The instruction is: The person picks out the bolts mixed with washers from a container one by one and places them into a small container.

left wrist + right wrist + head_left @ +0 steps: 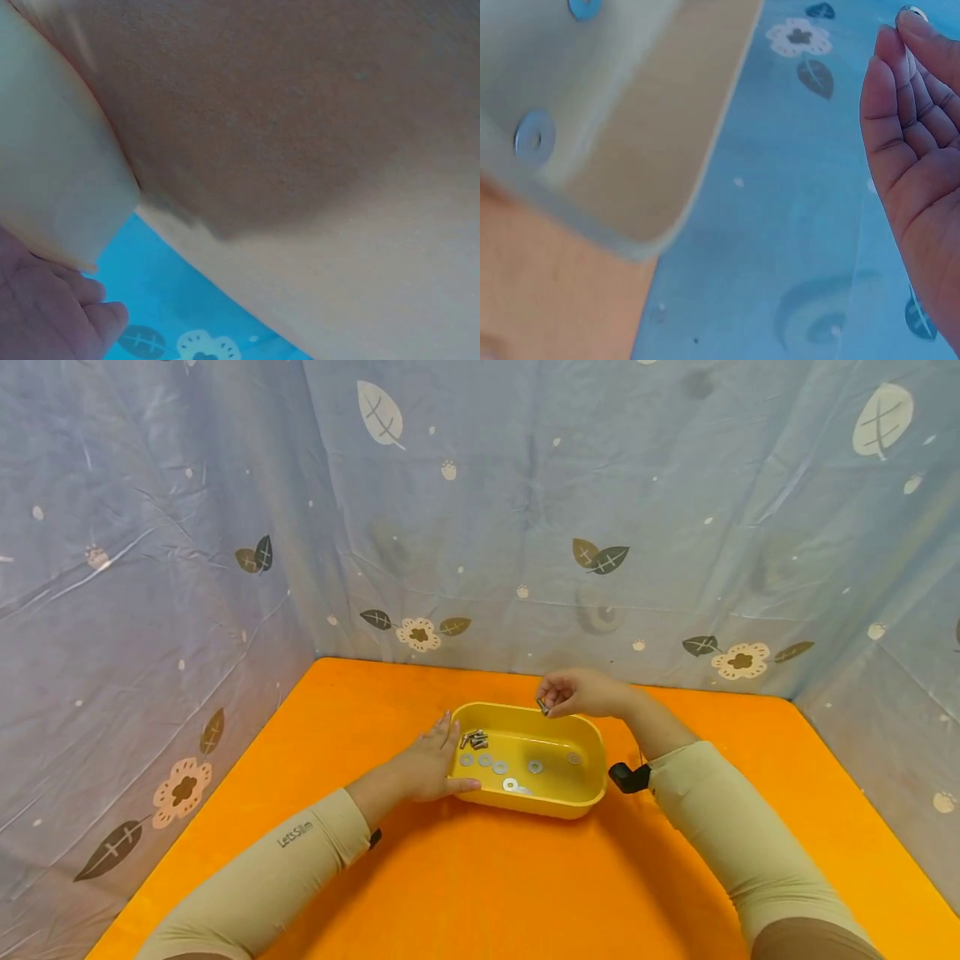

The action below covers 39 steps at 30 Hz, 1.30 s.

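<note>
A yellow tray [540, 807] with rounded corners stands on the orange surface. My left hand [427, 764] holds its left end, the thumb over the front rim and the fingers spread along the end wall. Above the back rim, my right hand [581, 692] pinches a small washer [913, 12] between thumb and fingertips; in the head view it appears nearly edge-on. Inside the tray, short metal screws [475, 740] lie bunched at the left. Several flat washers [535, 767] are scattered across the floor. Bare skin and shadow fill most of the left wrist view.
The orange tabletop [480, 885] extends around the tray. Patterned curtains [480, 527] enclose its back and sides. A black wrist-mounted device [628, 777] sits at the right wrist, close to the tray's right end.
</note>
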Each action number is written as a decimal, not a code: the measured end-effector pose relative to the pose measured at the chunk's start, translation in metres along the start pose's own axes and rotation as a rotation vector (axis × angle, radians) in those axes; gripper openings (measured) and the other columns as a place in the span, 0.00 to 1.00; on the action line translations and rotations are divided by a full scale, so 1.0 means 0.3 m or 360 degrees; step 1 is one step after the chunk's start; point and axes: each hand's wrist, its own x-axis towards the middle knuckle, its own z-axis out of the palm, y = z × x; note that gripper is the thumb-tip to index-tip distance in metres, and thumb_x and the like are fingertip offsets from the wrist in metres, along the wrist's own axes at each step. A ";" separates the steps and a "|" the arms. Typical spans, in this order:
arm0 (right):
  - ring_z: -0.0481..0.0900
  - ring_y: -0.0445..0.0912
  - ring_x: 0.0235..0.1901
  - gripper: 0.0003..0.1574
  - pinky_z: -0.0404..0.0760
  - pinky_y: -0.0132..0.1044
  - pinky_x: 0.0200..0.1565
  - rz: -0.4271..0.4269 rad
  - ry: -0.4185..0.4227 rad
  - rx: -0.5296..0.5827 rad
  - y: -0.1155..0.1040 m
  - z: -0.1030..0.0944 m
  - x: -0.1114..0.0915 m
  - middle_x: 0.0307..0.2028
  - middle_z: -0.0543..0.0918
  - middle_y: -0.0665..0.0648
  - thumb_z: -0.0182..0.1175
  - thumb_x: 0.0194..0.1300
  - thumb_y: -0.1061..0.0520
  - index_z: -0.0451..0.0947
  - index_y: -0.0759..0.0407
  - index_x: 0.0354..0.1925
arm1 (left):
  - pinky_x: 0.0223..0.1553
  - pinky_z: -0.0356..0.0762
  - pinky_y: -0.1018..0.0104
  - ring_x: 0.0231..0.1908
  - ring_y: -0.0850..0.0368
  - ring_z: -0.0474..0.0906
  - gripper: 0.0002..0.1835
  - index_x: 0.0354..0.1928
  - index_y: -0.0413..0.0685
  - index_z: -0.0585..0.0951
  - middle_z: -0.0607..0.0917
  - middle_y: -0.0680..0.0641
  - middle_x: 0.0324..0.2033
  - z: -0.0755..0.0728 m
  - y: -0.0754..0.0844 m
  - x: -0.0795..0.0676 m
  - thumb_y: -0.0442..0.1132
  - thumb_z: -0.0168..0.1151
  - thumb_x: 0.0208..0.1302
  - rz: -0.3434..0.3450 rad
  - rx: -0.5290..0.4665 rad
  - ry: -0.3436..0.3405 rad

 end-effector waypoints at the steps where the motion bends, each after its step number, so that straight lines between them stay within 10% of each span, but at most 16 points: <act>1: 0.76 0.48 0.34 0.13 0.78 0.35 0.40 0.0006 0.0011 0.0004 0.003 -0.009 -0.012 0.32 0.77 0.57 0.62 0.57 0.66 0.75 0.63 0.43 | 0.65 0.45 0.48 0.69 0.44 0.35 0.59 0.69 0.36 0.38 0.33 0.36 0.69 0.001 0.000 0.000 0.76 0.42 0.52 -0.0003 0.0005 -0.0003; 23: 0.75 0.45 0.35 0.19 0.78 0.33 0.40 0.0150 0.0340 0.0114 0.111 -0.156 -0.336 0.36 0.75 0.61 0.60 0.59 0.65 0.69 0.71 0.48 | 0.66 0.45 0.49 0.69 0.44 0.33 0.59 0.70 0.36 0.38 0.30 0.37 0.68 0.016 -0.007 0.007 0.76 0.42 0.52 -0.0009 -0.0014 0.0004; 39: 0.75 0.47 0.35 0.20 0.79 0.34 0.40 0.0298 0.0263 0.0220 0.210 -0.206 -0.522 0.37 0.73 0.62 0.55 0.63 0.66 0.64 0.77 0.49 | 0.65 0.46 0.48 0.69 0.44 0.35 0.60 0.69 0.35 0.38 0.34 0.35 0.69 0.017 -0.007 0.009 0.77 0.39 0.51 0.0007 0.0018 0.0032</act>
